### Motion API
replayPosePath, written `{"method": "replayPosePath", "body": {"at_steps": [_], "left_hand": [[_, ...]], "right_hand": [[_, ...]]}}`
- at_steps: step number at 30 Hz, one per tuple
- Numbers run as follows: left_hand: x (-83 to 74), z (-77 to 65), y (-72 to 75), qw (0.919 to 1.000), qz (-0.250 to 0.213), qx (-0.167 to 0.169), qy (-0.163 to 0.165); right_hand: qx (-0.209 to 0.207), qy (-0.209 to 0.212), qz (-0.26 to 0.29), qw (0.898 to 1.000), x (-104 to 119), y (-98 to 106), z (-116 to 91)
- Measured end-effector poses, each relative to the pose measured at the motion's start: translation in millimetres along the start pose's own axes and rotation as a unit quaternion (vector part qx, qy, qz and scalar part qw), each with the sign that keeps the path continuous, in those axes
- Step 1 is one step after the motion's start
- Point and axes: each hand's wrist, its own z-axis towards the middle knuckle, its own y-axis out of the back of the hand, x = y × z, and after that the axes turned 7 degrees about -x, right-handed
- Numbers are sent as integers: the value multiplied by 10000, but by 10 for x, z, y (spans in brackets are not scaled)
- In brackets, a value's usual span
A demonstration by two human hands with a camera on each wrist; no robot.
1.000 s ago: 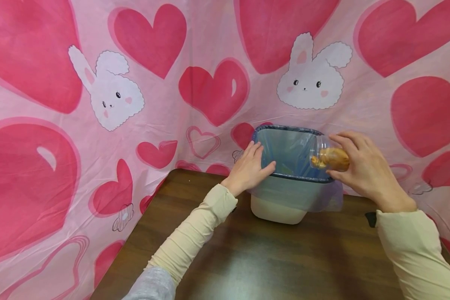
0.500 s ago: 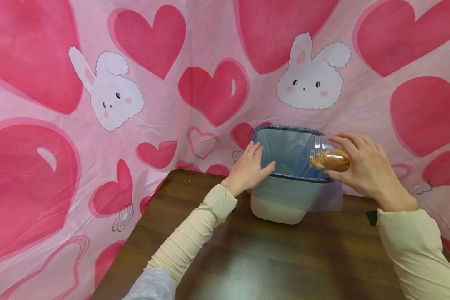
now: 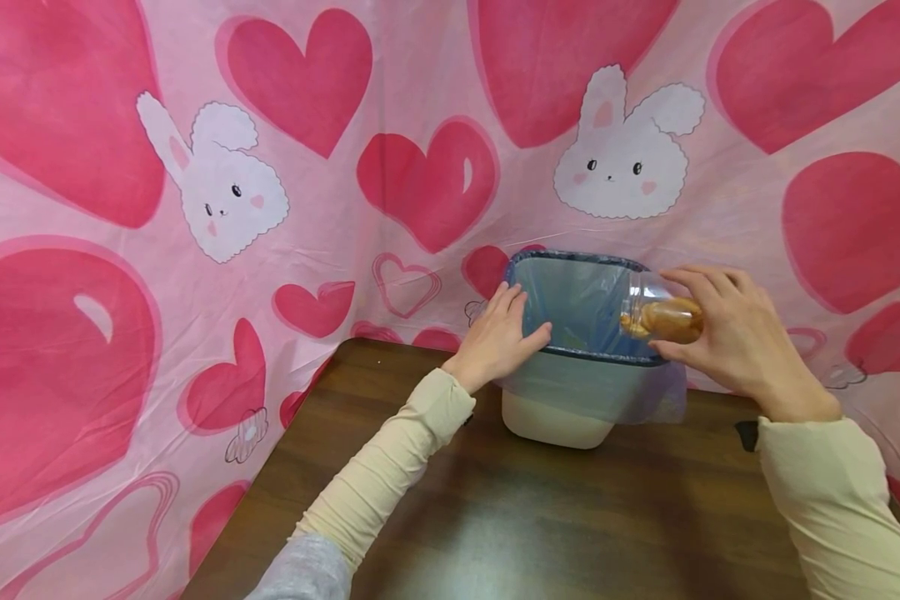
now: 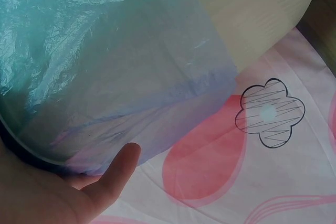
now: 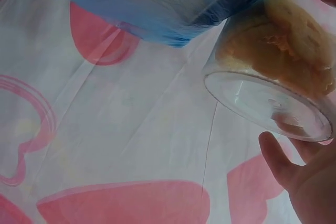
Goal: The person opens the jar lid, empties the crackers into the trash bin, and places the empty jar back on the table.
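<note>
A white trash bin (image 3: pixel 551 417) stands on the table, lined with a translucent blue bag (image 3: pixel 570 292) folded over its rim. My left hand (image 3: pixel 495 337) rests on the bin's left edge, fingers extended and thumb pointing over the opening. Over the right edge, my right hand (image 3: pixel 750 346) grips a clear plastic jar (image 3: pixel 648 289) lying nearly on its side, its mouth towards the inside of the bin. Golden-brown pieces (image 3: pixel 671 321) lie along the jar's lower side. The right wrist view shows the jar's round base (image 5: pixel 262 103) and fingers around it.
Below the bin spreads a dark brown wooden table (image 3: pixel 540 517). Pink fabric (image 3: pixel 427 75) with red hearts and white rabbits hangs close behind and to the left. A small black object (image 3: pixel 747 435) shows beside the right sleeve.
The pieces inside the jar have settled lower along its side. My right hand and the jar have shifted very slightly; my left hand and the bin stay put.
</note>
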Motion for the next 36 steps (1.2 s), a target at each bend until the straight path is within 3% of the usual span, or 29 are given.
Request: {"method": "replayPosePath", "body": {"at_steps": [4,11,18,26,36], "left_hand": [[0,4,-1,10000,7,12,12],[6,5,0,10000,-10,37,14],[1,4,2,10000,-1,88,24],[-2,6,3,10000,19,51,-5],[-9,2,12,9999,-14,101,48]], "right_hand": [[60,-210,103,9997,8,12,0],[-83,-45,120,9999,-4,4,11],[44,-269,172,9995,5,7,7],[41,-153,153,9998,-16,-2,13],[125,-348,338,9987,-28,-9,7]]}}
